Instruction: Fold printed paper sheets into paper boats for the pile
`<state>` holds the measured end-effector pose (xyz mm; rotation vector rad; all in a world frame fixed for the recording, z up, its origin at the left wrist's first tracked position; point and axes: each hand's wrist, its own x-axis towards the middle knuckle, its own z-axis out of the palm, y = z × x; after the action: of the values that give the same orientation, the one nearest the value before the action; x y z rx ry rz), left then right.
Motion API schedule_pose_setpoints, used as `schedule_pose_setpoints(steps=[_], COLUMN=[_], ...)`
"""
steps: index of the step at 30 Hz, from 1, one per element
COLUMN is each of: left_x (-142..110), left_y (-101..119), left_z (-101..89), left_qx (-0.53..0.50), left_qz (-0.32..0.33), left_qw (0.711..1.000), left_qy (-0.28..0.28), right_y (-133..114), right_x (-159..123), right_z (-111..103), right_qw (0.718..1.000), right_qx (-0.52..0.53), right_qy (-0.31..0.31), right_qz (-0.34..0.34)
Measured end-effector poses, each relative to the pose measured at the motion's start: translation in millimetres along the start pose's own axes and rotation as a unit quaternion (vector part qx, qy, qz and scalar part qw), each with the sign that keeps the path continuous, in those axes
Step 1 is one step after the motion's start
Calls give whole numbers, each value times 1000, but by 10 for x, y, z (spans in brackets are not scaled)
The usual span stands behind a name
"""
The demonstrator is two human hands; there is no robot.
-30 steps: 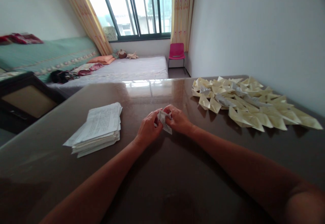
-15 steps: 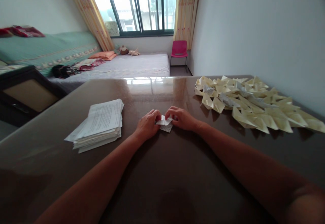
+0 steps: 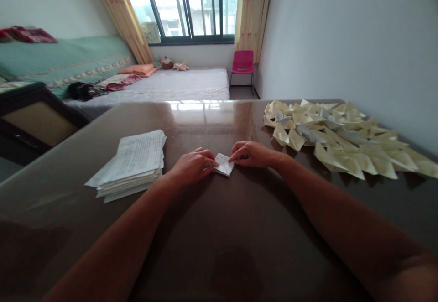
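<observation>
The small folded paper (image 3: 224, 165) lies on the glossy counter (image 3: 205, 229) at the frame's centre, the left hand (image 3: 193, 166) and right hand (image 3: 252, 154) touching its opposite corners. Both hands' fingers are bunched; whether they pinch or merely press, I can't tell. Uneven pressure could skew a crease; pulling apart could tear a corner.

dark lines of text on the paper stack (image 3: 138, 158) and folded paper (image 3: 224, 164); wording illegible
</observation>
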<state>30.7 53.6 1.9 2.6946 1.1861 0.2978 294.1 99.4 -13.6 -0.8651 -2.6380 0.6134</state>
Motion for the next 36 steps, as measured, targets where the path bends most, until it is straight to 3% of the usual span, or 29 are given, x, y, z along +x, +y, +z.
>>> schedule_pose_setpoints(steps=[7, 14, 18, 22, 25, 30, 36], left_x=[6, 80, 62, 32, 20, 4, 24], left_y=[13, -23, -2, 1, -27, -83, -83], left_z=[-28, 182, 175, 140, 155, 213, 149], left_qx=[-3, -24, 55, 112, 125, 112, 54], left_qz=[43, 11, -4, -8, -14, -35, -15], left_qw=[999, 998, 998, 993, 991, 991, 998], left_qy=[-29, 52, 12, -23, -42, -71, -14], right_y=[-58, -113, -167, -208, -169, -32, 63], right_x=[-30, 15, 28, 21, 15, 10, 14], right_z=[-49, 60, 98, 108, 112, 127, 153], right_qw=[999, 996, 994, 991, 988, 993, 997], right_qx=[-42, -55, -83, -121, -148, -108, -59], right_qy=[7, 56, 60, 49, 35, 43, 48], right_qz=[6, 41, 47, 6, -2, -1, -2])
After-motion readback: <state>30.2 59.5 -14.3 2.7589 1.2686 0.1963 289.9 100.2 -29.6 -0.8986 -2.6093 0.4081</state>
